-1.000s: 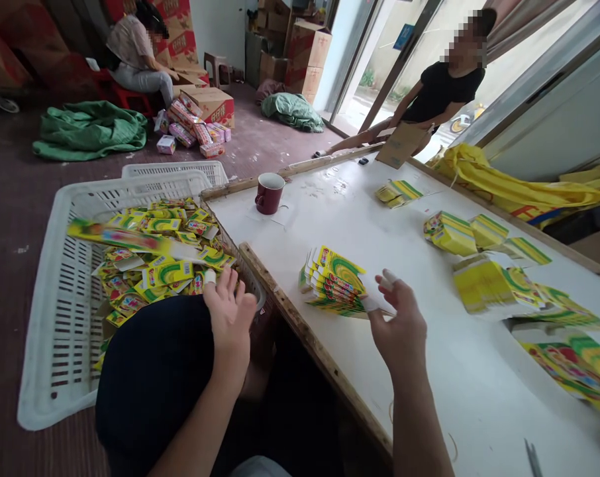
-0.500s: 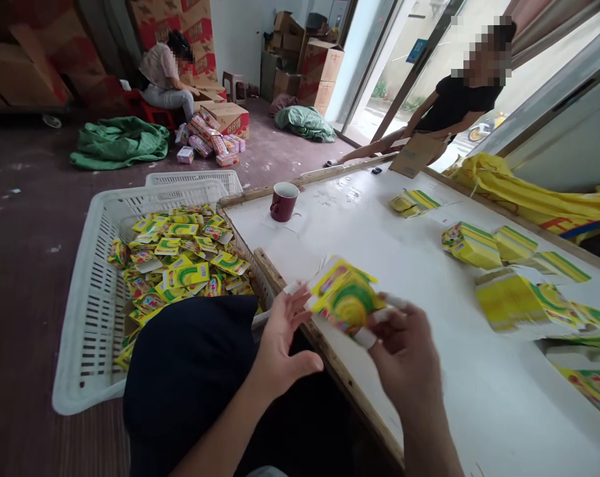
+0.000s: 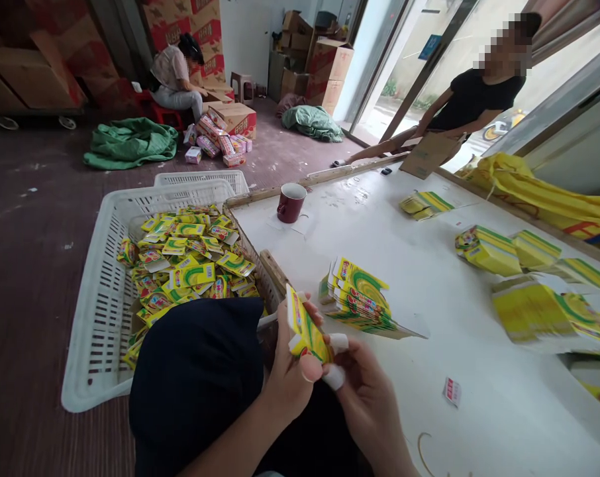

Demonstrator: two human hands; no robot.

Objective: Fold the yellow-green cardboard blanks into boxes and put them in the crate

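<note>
A small yellow and green carton (image 3: 307, 331) is held over my lap, tilted, with white flaps at its upper end. My left hand (image 3: 293, 364) is closed round it, thumb on the near face. At its lower end, the taped fingers of my right hand (image 3: 357, 381) pinch the carton's edge. Just beyond, a stack of flattened yellow cartons (image 3: 362, 295) leans on the white table (image 3: 459, 344). To my left, a white plastic basket (image 3: 89, 318) holds a heap of similar cartons (image 3: 188, 255).
A maroon mug (image 3: 291, 204) stands near the table's wooden edge. More carton stacks (image 3: 538, 308) lie along the right side. A small red and white packet (image 3: 451, 391) lies nearby. One person (image 3: 175, 76) sits on a red stool; another (image 3: 483, 99) sits by the doorway holding cardboard.
Both hands have drawn the carton left and towards my lap. My left hand, open before, has closed on it. The carton stack behind is now uncovered, and the view has shifted slightly.
</note>
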